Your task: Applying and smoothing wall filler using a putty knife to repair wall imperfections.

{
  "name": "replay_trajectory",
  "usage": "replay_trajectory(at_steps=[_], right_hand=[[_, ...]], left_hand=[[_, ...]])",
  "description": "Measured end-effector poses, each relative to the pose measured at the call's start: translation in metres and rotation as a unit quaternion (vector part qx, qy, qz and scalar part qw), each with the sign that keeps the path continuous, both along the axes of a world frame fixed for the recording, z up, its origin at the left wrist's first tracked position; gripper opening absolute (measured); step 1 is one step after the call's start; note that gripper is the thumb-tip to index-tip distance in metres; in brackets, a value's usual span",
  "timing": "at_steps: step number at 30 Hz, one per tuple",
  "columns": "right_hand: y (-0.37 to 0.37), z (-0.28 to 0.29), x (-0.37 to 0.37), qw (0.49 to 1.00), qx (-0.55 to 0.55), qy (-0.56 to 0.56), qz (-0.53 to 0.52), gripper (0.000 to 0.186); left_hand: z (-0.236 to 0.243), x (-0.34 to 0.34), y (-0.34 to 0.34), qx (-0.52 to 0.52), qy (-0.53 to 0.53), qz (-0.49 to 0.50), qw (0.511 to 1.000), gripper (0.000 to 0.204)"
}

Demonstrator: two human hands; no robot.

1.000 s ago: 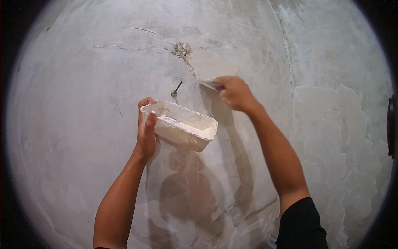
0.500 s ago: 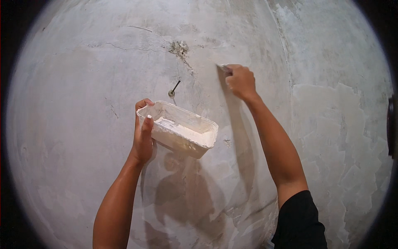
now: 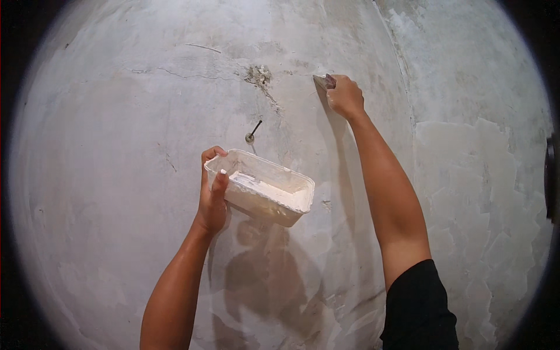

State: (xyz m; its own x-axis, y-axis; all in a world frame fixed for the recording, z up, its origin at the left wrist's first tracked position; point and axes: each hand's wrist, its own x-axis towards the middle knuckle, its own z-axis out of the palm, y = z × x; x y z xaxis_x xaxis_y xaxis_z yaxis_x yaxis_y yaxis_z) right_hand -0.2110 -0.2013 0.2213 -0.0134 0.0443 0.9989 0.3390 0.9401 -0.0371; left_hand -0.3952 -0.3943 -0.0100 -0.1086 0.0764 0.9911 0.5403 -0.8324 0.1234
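My left hand (image 3: 214, 189) grips the left end of a rectangular plastic tub (image 3: 265, 201), thumb over the near rim. Inside the tub lies some whitish filler paste (image 3: 277, 192), and smears of it coat the walls and rim. Up and to the right, my right hand (image 3: 346, 96) is closed around a putty knife (image 3: 322, 82), its blade at the grey plastered wall (image 3: 116, 175). Most of the knife's handle is hidden in the fingers; whether the blade's edge touches the wall is hard to see.
A rough broken patch (image 3: 258, 74) with a crack marks the wall left of the knife. Below it a dark rod (image 3: 256, 128) sticks out above the tub. Toward the right, a vertical seam meets a patchy, lighter coat (image 3: 461, 175). A dark object (image 3: 550, 178) shows at the right rim.
My right hand has moved slightly up and right along the wall with the putty knife, whose blade now shows more. The tub and left hand sit a little further right and lower in view.
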Motion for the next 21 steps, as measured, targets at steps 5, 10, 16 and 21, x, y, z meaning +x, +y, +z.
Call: replay_trajectory(at_steps=[5, 10, 16, 21], right_hand=[[-0.009, -0.014, -0.019, 0.995, 0.076, -0.017, 0.056, 0.044], [-0.055, -0.080, -0.030, 0.975, 0.124, -0.170, 0.068, 0.043], [-0.007, -0.044, 0.008, 0.953, 0.071, -0.165, 0.243, 0.028], [0.020, -0.031, 0.023, 0.990, 0.092, 0.048, 0.096, 0.024]], left_hand=[[0.001, 0.000, -0.001, 0.005, 0.016, 0.007, 1.000, 0.061], [-0.004, 0.002, -0.002, 0.009, -0.016, -0.023, 1.000, 0.061], [-0.001, 0.005, -0.004, 0.001, 0.005, 0.018, 1.000, 0.061], [-0.002, 0.003, -0.003, -0.001, -0.004, 0.020, 1.000, 0.061]])
